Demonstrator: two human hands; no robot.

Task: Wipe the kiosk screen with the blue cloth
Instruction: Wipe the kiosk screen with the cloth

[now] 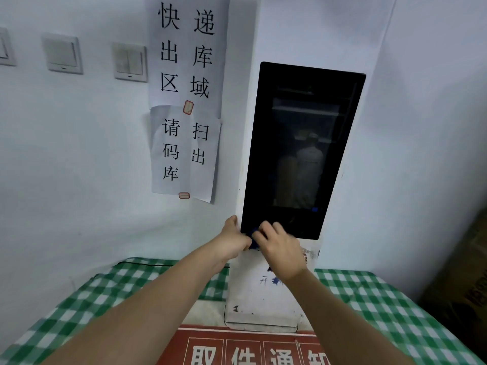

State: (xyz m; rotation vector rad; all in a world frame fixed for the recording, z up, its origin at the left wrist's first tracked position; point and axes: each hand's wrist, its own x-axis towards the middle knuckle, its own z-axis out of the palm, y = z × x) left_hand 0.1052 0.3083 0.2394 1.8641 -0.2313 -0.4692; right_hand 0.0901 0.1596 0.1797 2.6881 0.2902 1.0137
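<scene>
kiosk screen (303,151): glossy black glass, smooth, mirroring the room
kiosk stand (259,299): white hard casing, scuffed and chipped near the base
blue cloth (253,239): soft dark blue fabric, bunched
worktop (382,293): covered in green and white checked cloth, matt
notices (185,101): thin white paper, creased, matt
wall switches (63,54): smooth white plastic
wall (66,154): matt pale paint

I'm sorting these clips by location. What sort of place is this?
Probably a parcel pickup point. Paper signs on the wall read as express parcel checkout area, scan to check out. A dark kiosk screen stands on a green checked tablecloth, beside a red pickup notice.
</scene>
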